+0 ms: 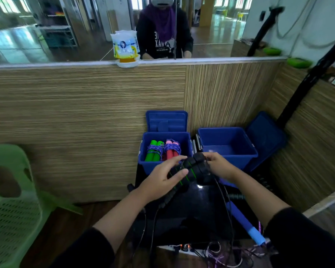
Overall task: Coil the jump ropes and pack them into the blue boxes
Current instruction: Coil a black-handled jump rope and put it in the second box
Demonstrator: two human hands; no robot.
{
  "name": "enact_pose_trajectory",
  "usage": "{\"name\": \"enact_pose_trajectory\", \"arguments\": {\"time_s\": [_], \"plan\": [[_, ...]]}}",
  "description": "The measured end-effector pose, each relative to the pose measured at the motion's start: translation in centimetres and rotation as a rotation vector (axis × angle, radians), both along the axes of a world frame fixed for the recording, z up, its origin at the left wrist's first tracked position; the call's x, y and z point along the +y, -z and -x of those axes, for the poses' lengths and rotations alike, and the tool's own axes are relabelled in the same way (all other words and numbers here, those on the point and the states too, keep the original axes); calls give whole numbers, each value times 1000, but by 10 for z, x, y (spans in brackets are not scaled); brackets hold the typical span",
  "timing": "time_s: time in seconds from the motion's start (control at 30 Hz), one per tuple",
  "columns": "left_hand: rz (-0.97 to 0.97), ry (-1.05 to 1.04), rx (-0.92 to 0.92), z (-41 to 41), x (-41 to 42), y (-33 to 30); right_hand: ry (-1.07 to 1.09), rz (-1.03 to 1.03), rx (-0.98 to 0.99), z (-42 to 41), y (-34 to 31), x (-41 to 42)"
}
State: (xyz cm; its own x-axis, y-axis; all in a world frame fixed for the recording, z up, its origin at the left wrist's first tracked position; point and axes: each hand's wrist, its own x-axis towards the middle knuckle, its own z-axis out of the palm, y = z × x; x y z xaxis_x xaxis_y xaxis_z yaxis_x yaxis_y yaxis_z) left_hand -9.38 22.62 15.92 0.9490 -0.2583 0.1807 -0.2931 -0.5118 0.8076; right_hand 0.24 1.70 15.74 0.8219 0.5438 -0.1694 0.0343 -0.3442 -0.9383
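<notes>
Both hands hold a black jump rope (191,170) with green stripes above the dark tabletop (201,209): left hand (162,177) fingers curled loosely over its handles, right hand (219,167) pinching the far end, cord (223,198) trailing down. Left blue box (149,165) holds green (153,151) and red (170,150) coiled ropes. Right blue box (240,151) sits just beside it, lid open.

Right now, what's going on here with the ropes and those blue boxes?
A person holds a black jump rope with both hands, the left hand on its handles and the right hand at the cord. The left blue box already holds two coiled ropes; the right blue box looks empty.
</notes>
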Motion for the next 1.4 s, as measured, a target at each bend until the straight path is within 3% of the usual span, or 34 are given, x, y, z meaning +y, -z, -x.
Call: {"name": "enact_pose_trajectory", "arguments": {"time_s": [0.17, 0.3, 0.37, 0.47, 0.63, 0.73, 0.83, 1.03, 1.13, 1.4], "plan": [[254, -207, -16, -12, 2, -3, 187, -148, 142, 31, 16, 30], [456, -521, -38, -38, 5, 3, 78, -146, 288, 61, 38, 52], [438, -720, -55, -53, 13, 12, 24, -102, 279, 72, 41, 58], [251, -903, -49, -61, 28, 29, -61, 11, 177, 83, 30, 64], [-244, -704, 141, -52, 26, 60, -187, 395, -417, 62, -6, 63], [-373, -451, 127, -43, 16, 68, -232, 410, -482, 45, -20, 52], [-347, -232, 44, -29, 5, 68, -249, 384, -507, 31, -31, 38], [-157, -40, -15, 1, -15, 41, -265, 314, -320, 10, -35, 11], [-160, -37, -10, 9, -13, 31, -216, 191, -157, 7, -39, 3], [61, 15, -56, 21, -13, 11, -165, -12, 260, 3, -34, -7]]}}
